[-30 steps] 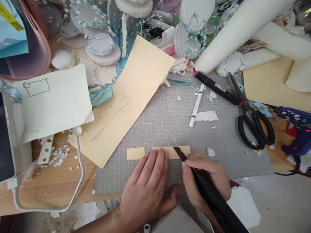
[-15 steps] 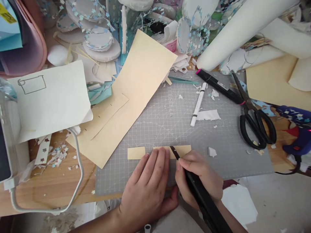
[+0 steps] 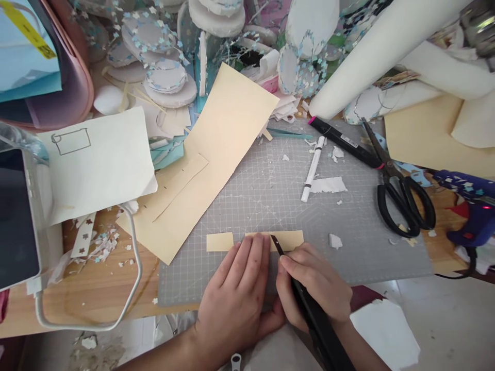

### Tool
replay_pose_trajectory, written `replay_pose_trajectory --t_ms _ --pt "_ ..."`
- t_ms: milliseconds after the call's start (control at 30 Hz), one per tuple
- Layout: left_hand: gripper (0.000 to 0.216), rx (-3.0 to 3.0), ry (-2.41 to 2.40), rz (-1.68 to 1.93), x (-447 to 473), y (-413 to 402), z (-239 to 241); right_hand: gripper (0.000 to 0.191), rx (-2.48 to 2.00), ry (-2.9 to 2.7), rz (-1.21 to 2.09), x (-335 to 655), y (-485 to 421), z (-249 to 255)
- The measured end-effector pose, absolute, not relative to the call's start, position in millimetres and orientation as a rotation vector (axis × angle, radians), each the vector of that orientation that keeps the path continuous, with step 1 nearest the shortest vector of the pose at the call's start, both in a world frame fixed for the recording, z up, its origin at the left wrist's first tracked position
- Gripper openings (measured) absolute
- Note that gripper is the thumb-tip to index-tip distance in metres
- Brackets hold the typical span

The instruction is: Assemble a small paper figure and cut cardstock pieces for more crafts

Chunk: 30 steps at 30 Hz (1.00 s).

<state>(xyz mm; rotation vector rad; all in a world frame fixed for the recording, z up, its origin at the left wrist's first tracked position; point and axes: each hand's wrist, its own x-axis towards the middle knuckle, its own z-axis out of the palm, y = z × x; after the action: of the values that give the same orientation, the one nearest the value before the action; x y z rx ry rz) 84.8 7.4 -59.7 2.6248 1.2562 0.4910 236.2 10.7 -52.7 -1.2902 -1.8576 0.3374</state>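
My left hand [image 3: 234, 299] presses the cream strip [image 3: 290, 240] (fingers flat, together). My right hand [image 3: 323, 281] pinches a black cutter [image 3: 319, 330].

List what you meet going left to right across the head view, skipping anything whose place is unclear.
Sketched-on paper, short card piece, longer card strip, small white scrap, black-handled scissors, blue glue gun.

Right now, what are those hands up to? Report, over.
Left hand flat on cream strip. Right hand gripping black knife, blade at strip. Left fingertips close beside blade.
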Motion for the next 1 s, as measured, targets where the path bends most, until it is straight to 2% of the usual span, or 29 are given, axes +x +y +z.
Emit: replay_pose_trajectory --t_ms 300,800,1000 --pt "0.070 2.658 1.256 0.495 85.1 7.1 -59.1 0.024 -1.344 -1.886 0.306 234.6 7.5 -54.0" --pt "0.075 2.709 1.264 0.515 83.9 4.7 -58.9 0.022 -1.300 -1.790 0.232 228.7 -9.7 -62.6" --pt "0.072 2.673 1.276 0.511 83.6 2.0 -58.2 0.016 -1.314 -1.739 0.204 235.6 -27.0 -65.4"
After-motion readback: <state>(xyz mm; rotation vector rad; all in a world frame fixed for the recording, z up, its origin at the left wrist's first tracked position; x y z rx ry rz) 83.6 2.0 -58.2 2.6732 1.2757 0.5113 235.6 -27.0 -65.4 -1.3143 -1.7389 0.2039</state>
